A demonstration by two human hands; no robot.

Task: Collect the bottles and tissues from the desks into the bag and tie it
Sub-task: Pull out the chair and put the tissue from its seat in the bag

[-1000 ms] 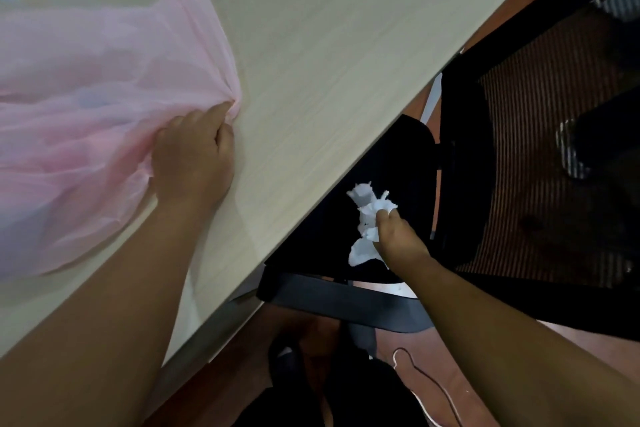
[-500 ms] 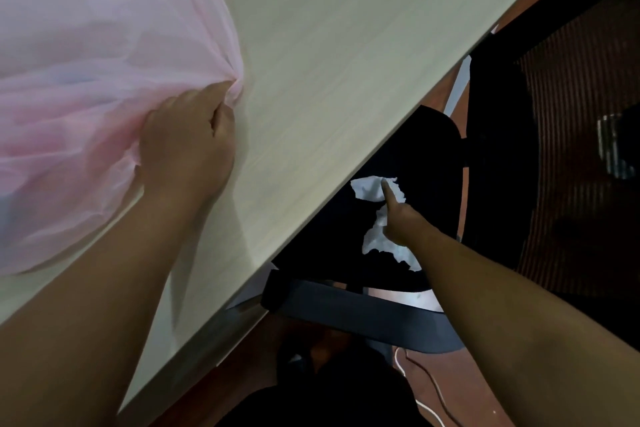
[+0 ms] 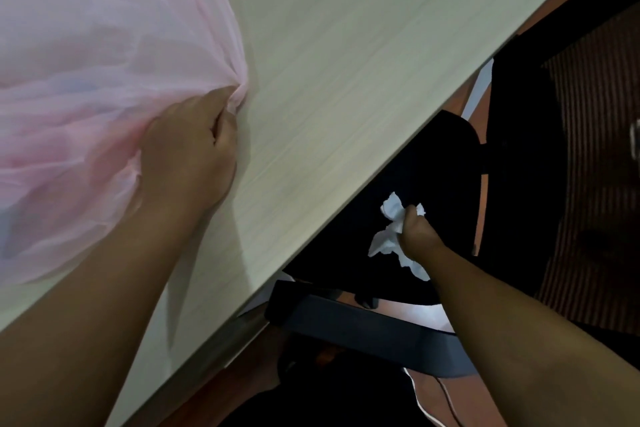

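A pale wood-grain bench (image 3: pixel 346 45) runs diagonally across the view, its bare top taking up most of the scene. To its right, below the bench edge, a black office chair (image 3: pixel 433 163) with a dark mesh back sits tucked close, over a reddish-brown floor (image 3: pixel 481 100). A sheer pink plastic bag (image 3: pixel 86 97) lies spread across the left part of the bench, bunched to a gathered point near the middle. The person's left hand (image 3: pixel 190 152) rests on the bench at that gathered edge, its fingers (image 3: pixel 221 104) drawn together and pinching the pink film. The right hand (image 3: pixel 419 236) reaches down beside the bench edge, over the black chair seat, its fingers closed around a crumpled white tissue (image 3: pixel 391 218), whose loose ends stick out above and below the fist. A thin white cable (image 3: pixel 429 406) trails over the floor at the bottom of the view.
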